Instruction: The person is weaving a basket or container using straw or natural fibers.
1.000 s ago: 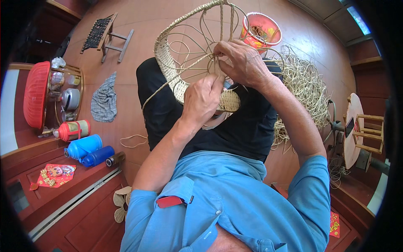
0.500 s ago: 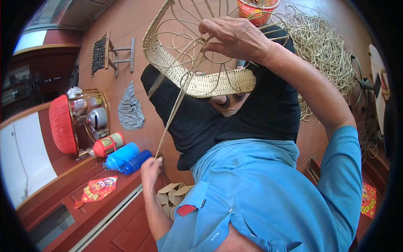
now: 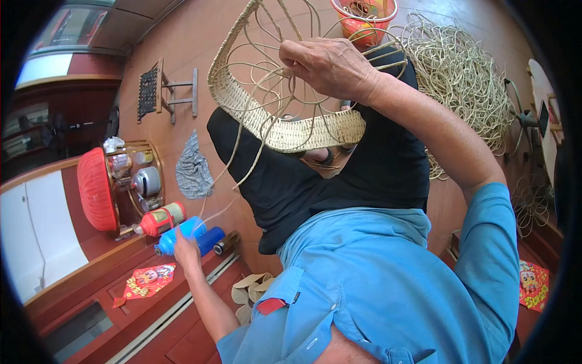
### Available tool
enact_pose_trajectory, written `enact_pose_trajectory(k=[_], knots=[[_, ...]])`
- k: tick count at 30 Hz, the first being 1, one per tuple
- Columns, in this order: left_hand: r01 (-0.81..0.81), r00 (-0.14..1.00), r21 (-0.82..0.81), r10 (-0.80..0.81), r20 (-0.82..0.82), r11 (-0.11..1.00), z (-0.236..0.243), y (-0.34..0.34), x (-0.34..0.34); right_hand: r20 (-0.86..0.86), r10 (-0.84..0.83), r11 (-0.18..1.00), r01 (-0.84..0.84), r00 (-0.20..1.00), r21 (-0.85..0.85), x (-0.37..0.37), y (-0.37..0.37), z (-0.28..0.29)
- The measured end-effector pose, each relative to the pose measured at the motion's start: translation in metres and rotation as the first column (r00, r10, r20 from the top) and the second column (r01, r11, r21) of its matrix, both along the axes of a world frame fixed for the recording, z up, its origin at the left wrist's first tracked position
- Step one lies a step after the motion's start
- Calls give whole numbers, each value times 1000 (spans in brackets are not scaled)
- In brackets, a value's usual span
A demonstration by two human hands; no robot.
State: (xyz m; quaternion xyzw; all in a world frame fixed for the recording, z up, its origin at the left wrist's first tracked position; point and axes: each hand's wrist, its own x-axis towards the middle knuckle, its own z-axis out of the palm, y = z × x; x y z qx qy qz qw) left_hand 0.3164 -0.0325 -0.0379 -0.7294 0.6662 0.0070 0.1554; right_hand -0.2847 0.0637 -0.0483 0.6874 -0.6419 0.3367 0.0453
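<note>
A half-woven straw piece (image 3: pixel 285 133) with a curved band and looped cane spokes lies over my thighs in black trousers. My right hand (image 3: pixel 327 67) grips it near the middle of the spokes, fingers closed on the strands. My left hand (image 3: pixel 187 247) is out at the lower left, in front of the light blue flask, with a long pale strand (image 3: pixel 253 156) running to it from the piece. Its fingers look closed round the strand, slightly blurred.
A red bucket (image 3: pixel 364 30) and a big heap of cane (image 3: pixel 454 85) lie beyond my right leg. A low stool (image 3: pixel 163 91), a grey cloth (image 3: pixel 193 167), flasks (image 3: pixel 162 219) and a red-covered rack (image 3: pixel 91 188) are left; a round board (image 3: pixel 536 115) stands right.
My left hand has left the piece and moved far down and left, drawing the strand out. My right hand stays at the spokes. The view has swung.
</note>
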Motion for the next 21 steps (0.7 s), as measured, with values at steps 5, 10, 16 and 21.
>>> enact_pose_trajectory(k=[5,10,16,21], knots=[[462,447,-427,-620,-645,777,-2,45,-202,38,13,1000,-12,999,-24,1,1,2],[621,365,-429,-726,-583,656,-14,90,-294,14,18,999,-17,1000,-44,1,2,6],[544,478,-468,-715,-510,697,-18,80,-237,-34,11,996,-14,999,-83,-2,2,-2],[559,640,-608,-759,-116,564,14,28,-203,-136,64,987,-83,989,-140,-8,4,-10]])
